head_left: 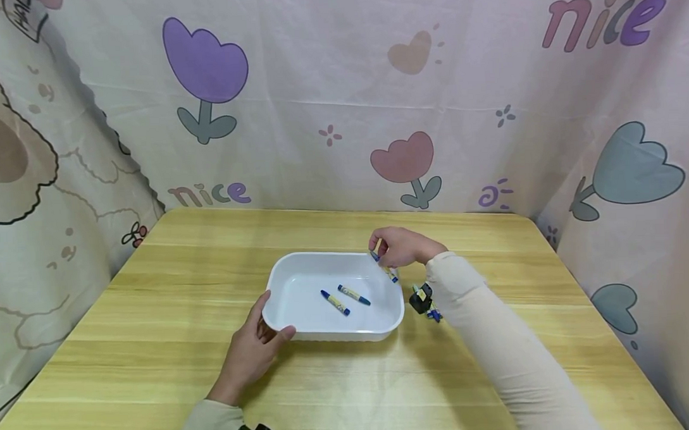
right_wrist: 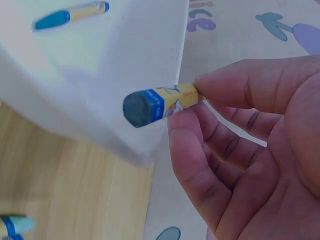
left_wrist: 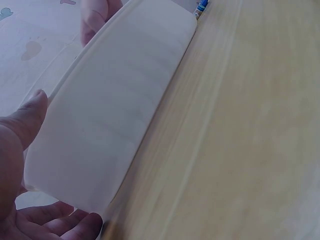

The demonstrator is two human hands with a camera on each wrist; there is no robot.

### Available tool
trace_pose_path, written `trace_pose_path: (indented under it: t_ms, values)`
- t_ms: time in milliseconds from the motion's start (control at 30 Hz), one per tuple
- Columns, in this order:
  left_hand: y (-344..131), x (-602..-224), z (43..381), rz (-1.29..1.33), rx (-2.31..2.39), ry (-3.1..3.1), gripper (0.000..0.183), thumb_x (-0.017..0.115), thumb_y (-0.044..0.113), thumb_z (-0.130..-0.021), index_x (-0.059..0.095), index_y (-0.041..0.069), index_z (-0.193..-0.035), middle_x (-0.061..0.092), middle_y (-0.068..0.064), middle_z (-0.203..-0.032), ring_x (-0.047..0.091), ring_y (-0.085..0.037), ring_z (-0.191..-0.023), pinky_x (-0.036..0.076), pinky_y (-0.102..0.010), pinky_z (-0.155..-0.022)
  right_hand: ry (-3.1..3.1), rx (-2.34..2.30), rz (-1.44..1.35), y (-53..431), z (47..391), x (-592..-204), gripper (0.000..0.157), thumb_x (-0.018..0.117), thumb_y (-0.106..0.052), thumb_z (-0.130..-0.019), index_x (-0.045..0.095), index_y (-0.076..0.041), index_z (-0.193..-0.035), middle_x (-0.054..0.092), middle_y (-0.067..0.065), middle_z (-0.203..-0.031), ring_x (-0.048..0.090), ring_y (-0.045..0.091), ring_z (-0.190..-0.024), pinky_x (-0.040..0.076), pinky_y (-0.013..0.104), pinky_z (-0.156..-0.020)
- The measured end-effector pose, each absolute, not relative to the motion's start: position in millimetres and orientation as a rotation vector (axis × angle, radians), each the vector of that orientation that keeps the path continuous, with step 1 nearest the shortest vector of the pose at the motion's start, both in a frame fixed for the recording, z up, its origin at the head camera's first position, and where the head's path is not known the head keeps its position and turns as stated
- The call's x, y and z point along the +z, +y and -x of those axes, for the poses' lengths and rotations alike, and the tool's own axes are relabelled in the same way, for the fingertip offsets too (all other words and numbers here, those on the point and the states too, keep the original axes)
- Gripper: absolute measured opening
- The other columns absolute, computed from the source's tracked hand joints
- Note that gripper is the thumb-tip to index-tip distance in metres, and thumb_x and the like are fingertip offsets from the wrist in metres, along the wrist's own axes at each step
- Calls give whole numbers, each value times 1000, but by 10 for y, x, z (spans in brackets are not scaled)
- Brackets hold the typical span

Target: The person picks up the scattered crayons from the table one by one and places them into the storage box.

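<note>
A white plastic tray [head_left: 334, 335] stands on the table, with two crayons, one blue-ended [head_left: 335, 302] and one teal-ended [head_left: 354, 295], lying on its floor. At the tray's left end my left hand [head_left: 249, 351] grips it, thumb at the rim and fingers around the corner, as the left wrist view shows of the tray wall [left_wrist: 100, 115]. My right hand [head_left: 402, 246] is over the back right corner of the tray. Between thumb and fingertips it pinches a crayon [right_wrist: 182, 97] with a yellow and blue wrapper and a dark end towards the camera.
Several more crayons [head_left: 434, 315] lie on the table right of the tray, partly hidden by the right wrist camera [head_left: 421, 298]. The wooden table [head_left: 154, 310] meets a printed cloth [head_left: 305, 64] at its back edge.
</note>
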State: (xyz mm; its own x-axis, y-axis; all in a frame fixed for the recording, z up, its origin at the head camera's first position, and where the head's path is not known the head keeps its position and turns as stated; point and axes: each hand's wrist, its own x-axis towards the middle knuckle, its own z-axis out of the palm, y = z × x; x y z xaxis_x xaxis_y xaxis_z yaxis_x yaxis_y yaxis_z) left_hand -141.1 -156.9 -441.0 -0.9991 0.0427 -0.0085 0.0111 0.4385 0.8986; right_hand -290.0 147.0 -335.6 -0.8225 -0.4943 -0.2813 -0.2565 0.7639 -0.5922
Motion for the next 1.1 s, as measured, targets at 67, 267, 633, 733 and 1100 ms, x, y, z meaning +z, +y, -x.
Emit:
trace_pose_path:
  t_ms: [67, 267, 633, 733, 1100]
  values:
    - [-1568, -4410, 1410, -52, 1652, 2638, 90, 72, 37, -88, 18, 13, -156, 34, -22, -151, 45, -34, -131, 45, -40, -101, 2540, -744, 571, 1420, 2898, -3363, 31, 66, 3, -84, 57, -4, -113, 55, 9, -89, 54, 18, -73, 49, 23, -58]
    - [-1567, -4416, 1409, -59, 1642, 2649, 90, 73, 36, -88, 18, 13, -155, 34, -22, -151, 45, -34, -130, 45, -40, -101, 2533, -724, 549, 1298, 2889, -3397, 32, 68, 2, -84, 58, -5, -114, 56, 9, -90, 55, 19, -76, 50, 24, -60]
    - [-1581, -4422, 1419, -69, 1656, 2640, 90, 72, 38, -88, 17, 13, -156, 32, -22, -152, 43, -34, -131, 45, -38, -101, 2504, -709, 563, 1176, 2862, -3435, 34, 69, 1, -85, 58, -5, -117, 56, 9, -91, 55, 20, -78, 52, 25, -62]
    - [-1579, -4420, 1422, -64, 1659, 2637, 91, 72, 38, -88, 17, 14, -156, 32, -22, -152, 44, -34, -131, 45, -39, -101, 2519, -685, 579, 1156, 2859, -3433, 31, 68, -1, -86, 59, -6, -115, 56, 8, -90, 54, 19, -79, 51, 25, -62]
    - [-1573, -4410, 1413, -52, 1639, 2642, 90, 72, 37, -88, 17, 13, -156, 34, -24, -150, 45, -36, -130, 46, -40, -100, 2556, -650, 561, 1271, 2852, -3444, 30, 68, -6, -88, 59, -4, -117, 57, 8, -91, 55, 20, -79, 51, 27, -64]
